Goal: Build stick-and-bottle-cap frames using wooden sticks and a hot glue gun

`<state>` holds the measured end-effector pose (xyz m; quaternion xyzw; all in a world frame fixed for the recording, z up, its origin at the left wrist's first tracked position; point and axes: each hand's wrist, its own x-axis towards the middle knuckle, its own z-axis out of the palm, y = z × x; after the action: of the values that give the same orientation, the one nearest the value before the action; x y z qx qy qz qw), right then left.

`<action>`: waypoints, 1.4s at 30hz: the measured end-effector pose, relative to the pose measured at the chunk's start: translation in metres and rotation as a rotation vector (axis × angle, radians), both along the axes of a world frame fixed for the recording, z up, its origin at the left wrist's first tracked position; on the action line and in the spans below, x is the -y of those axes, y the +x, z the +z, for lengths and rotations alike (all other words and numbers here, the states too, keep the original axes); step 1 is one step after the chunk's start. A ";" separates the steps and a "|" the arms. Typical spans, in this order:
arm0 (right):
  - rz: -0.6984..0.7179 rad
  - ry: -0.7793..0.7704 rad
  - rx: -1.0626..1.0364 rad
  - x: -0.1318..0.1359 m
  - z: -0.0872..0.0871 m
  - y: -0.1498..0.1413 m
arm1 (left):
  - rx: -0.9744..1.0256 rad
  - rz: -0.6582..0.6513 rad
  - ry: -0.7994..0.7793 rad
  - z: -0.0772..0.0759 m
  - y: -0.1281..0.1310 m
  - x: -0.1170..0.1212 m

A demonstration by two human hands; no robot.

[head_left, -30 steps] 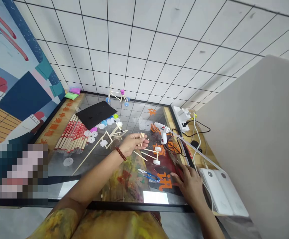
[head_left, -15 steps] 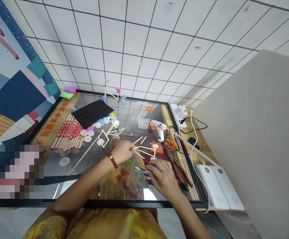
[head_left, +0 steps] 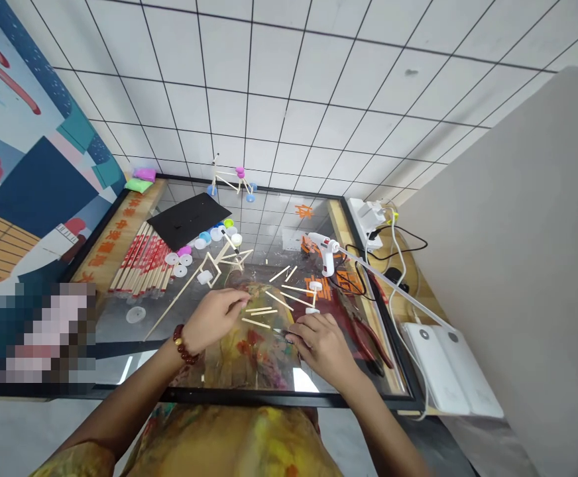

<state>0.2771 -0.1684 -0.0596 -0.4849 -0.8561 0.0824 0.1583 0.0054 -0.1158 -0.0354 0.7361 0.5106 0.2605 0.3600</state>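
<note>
My left hand (head_left: pixel 213 319), with a bead bracelet on the wrist, rests on the glass table (head_left: pixel 134 344). Its fingers are bent together at the end of a short wooden stick (head_left: pixel 259 309). Several more short sticks (head_left: pixel 289 290) lie scattered just beyond it. My right hand (head_left: pixel 321 343) is closed over the small scissors (head_left: pixel 280 330); only their metal tip shows at my fingertips. A small stick piece with white caps (head_left: pixel 313 291) lies past my right hand.
A white glue gun (head_left: pixel 325 252) with its cable stands at the right. Chopstick packets (head_left: pixel 142 258), a black sheet (head_left: pixel 189 222), coloured caps (head_left: pixel 214 235) and a stick frame (head_left: pixel 219 265) lie left. Red pliers (head_left: pixel 366 338), white boxes (head_left: pixel 448 374) and a grey board (head_left: pixel 518 232) flank the right.
My left hand came down from holding several sticks in the air, and the sticks now lie on the glass. My right hand moved left from the table's edge onto the scissors.
</note>
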 end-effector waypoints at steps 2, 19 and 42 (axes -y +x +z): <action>-0.032 0.014 -0.018 -0.009 0.010 0.006 | 0.028 0.093 0.088 0.004 -0.012 0.006; 0.047 -0.130 0.122 -0.045 0.006 -0.051 | 0.035 0.356 0.467 -0.030 -0.041 -0.025; 0.022 -0.205 0.003 -0.074 0.020 -0.079 | -0.050 0.415 0.488 -0.036 -0.047 -0.026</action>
<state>0.1980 -0.0939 -0.0394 -0.4893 -0.8488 0.1704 0.1057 -0.0420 -0.0899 -0.0716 0.6872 0.5809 0.4248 0.0992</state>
